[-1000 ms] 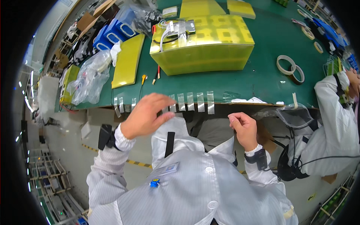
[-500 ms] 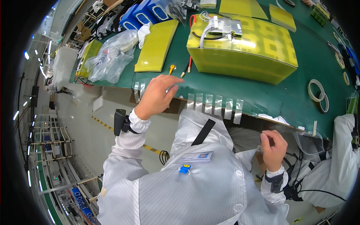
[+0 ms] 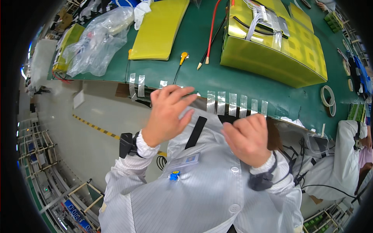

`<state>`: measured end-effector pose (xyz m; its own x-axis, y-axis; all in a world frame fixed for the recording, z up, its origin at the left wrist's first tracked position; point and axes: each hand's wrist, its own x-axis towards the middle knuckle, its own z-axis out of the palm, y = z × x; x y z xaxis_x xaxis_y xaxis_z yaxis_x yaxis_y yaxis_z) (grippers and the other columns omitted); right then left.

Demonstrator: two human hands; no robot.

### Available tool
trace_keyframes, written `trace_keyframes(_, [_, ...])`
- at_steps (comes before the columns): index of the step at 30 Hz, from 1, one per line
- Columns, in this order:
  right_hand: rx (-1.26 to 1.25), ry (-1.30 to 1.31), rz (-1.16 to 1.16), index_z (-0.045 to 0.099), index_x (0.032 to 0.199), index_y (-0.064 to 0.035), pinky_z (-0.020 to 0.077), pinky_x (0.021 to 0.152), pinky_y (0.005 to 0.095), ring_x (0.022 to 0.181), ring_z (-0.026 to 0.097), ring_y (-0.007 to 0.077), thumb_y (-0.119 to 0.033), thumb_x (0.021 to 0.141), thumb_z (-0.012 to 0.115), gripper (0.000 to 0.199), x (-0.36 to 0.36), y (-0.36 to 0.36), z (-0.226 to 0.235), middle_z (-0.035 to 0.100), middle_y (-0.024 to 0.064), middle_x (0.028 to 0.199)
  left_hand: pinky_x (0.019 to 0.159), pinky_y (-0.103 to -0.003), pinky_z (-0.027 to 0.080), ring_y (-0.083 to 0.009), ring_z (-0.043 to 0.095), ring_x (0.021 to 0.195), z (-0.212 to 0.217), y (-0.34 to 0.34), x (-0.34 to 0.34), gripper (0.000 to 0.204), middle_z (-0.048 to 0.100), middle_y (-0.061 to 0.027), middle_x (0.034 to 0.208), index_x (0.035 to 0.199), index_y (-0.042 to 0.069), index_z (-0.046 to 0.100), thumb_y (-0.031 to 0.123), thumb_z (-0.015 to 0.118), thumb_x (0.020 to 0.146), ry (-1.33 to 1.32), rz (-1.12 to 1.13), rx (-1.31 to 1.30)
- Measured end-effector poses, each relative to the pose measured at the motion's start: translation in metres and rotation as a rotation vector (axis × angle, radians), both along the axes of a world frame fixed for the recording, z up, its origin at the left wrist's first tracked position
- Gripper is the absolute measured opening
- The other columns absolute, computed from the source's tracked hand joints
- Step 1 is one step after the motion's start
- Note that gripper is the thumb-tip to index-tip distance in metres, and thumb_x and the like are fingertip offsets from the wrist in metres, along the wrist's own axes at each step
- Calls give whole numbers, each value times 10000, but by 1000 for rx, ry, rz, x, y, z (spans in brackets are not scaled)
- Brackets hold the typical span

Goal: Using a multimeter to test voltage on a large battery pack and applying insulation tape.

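Note:
My left hand hovers at the table's front edge, fingers spread and holding nothing. To its right, my right hand is in front of my body, its fingers curled in and somewhat blurred; whatever is inside them, if anything, is hidden. Several clear tape strips hang from the edge between and beyond my hands. Two more tape strips hang left of my left hand. Beyond the edge sits a large yellow box-shaped pack with wires and a circuit board on top. A red cable and a black cable lie beside it.
On the green table lie yellow sheets, a clear plastic bag and a lead with a yellow end. Tape rolls rest at the right. Another person's white sleeve shows at the far right.
My right hand has come left and up toward the table edge, closer to my left hand. The view has shifted, bringing the table's front edge and cable ends nearer.

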<state>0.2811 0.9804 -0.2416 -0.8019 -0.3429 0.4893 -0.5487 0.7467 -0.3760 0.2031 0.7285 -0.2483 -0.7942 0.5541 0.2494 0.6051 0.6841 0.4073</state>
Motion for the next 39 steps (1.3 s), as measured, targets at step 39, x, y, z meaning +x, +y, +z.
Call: trace_keyframes(39, [-410,-661,-240,672,779,27,496,631,382,686,631,280,-68,798,677,97,-94,-13,5,647,145,767,990,-508,303,-155,598,1056,-17,16,-9,328,677,24,1168,1078,147,704,151,727,751,305,-161,-273])
